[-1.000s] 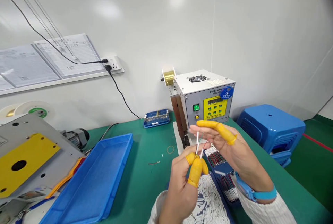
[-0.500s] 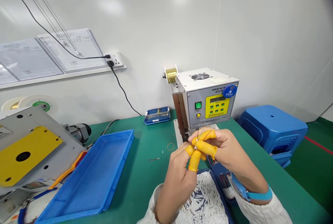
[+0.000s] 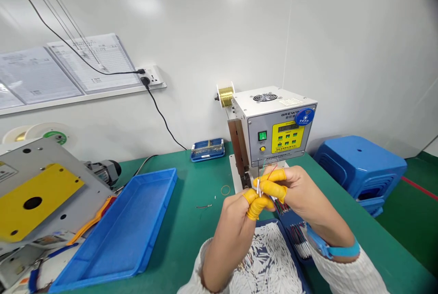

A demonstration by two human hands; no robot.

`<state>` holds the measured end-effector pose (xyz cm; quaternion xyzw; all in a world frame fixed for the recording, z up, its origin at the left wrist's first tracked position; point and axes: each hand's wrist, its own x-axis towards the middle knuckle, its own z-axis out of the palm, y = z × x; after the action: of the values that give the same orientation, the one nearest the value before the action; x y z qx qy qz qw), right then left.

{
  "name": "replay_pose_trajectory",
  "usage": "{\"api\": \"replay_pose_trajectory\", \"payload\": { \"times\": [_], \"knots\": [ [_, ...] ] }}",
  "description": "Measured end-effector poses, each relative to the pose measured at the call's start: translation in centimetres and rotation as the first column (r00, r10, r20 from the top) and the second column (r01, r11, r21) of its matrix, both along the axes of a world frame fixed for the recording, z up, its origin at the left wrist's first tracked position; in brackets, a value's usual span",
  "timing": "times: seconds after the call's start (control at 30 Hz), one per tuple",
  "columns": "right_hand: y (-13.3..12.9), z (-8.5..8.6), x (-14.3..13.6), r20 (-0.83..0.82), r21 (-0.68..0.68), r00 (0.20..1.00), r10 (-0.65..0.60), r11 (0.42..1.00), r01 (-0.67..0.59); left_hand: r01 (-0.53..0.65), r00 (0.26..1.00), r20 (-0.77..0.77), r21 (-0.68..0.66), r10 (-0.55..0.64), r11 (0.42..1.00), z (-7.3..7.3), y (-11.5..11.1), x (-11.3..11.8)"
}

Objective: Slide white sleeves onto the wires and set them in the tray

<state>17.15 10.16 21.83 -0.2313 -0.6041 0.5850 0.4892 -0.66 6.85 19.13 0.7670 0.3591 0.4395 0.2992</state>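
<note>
My left hand [image 3: 239,225] and my right hand [image 3: 290,187] meet in front of the machine, yellow finger cots on their fingertips. Between the thumb and finger of my right hand, thin wires [image 3: 271,173] in black, green and red fan upward. A short white sleeve [image 3: 259,187] stands nearly upright among the fingertips, around or beside a wire; I cannot tell which. My left hand pinches at the sleeve's lower end. Below my hands lies a tray full of loose white sleeves [image 3: 270,257]. Beside it, bundled wires with white ends [image 3: 300,241] lie in a dark blue tray.
The grey machine [image 3: 280,134], with a yellow panel and a spool of gold wire [image 3: 226,96], stands behind my hands. A blue tray [image 3: 137,239] and another machine [image 3: 37,193] are at the left. Blue stools [image 3: 359,162] stand right of the table.
My fingertips have shifted, and more of the white sleeve shows upright between them. My left thumb and finger have drawn closer together. The view has shifted slightly.
</note>
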Motion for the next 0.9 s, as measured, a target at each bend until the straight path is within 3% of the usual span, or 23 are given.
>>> {"api": "replay_pose_trajectory", "payload": {
  "times": [0.23, 0.43, 0.6, 0.77, 0.9],
  "knots": [
    [-0.1, -0.6, -0.6, -0.045, -0.06, 0.999, 0.0, 0.998, -0.002, 0.021, 0.999, -0.041, 0.042, -0.019, 0.999, -0.1, -0.2, -0.6],
    [0.2, -1.1, 0.1, 0.011, -0.092, 0.986, 0.164, 0.982, -0.163, 0.033, 0.998, -0.059, 0.02, -0.032, 0.999, -0.8, 0.0, -0.4],
    [0.4, -0.7, 0.8, 0.038, -0.069, 0.977, 0.212, 0.975, -0.209, 0.016, 1.0, -0.018, 0.042, -0.016, 0.999, -1.2, -0.1, -0.2],
    [0.1, -0.5, 0.8, -0.044, -0.059, 0.985, 0.167, 0.984, -0.169, -0.032, 0.998, 0.063, 0.023, 0.03, 0.999, -1.0, -0.9, -0.2],
    [-0.4, -1.4, 0.3, 0.005, -0.123, 0.981, 0.193, 0.974, -0.191, -0.013, 1.0, 0.015, 0.035, 0.013, 0.999, -1.4, -2.2, -0.6]
  ]
}}
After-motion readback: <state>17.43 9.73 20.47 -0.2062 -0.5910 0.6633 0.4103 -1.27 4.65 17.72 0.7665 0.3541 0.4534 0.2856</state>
